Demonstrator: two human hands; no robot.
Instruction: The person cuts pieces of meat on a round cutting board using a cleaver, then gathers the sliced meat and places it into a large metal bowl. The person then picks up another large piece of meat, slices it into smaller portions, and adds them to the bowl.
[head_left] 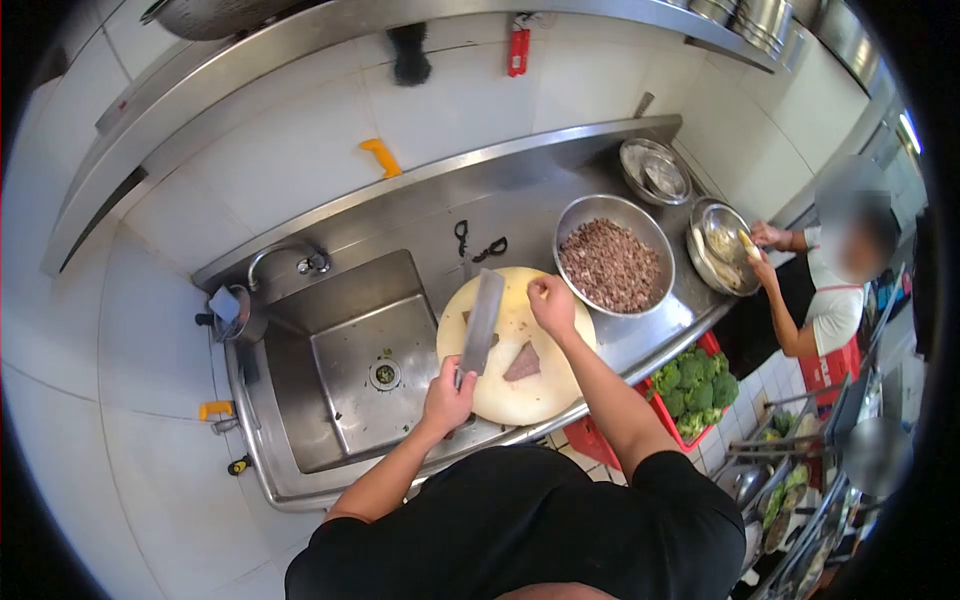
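My left hand point(447, 398) is closed around the handle of a cleaver point(482, 322), whose broad blade points away from me over the left part of a round cutting board point(480, 405). Over the board's far right side is my right hand point(552, 305), its fingers curled together; anything inside them is hidden. A piece of dark, greyish-pink meat point(522, 363) lies on the board between the hands. More small pieces are partly covered by the blade.
Left of the board is a steel sink point(345, 345) with a faucet point(285, 258). Black-handled scissors point(478, 242) lie behind the board. A bowl of chopped meat point(612, 258) stands to its right. A co-worker point(835, 300) handles food over other bowls. Broccoli point(692, 385) fills a red crate.
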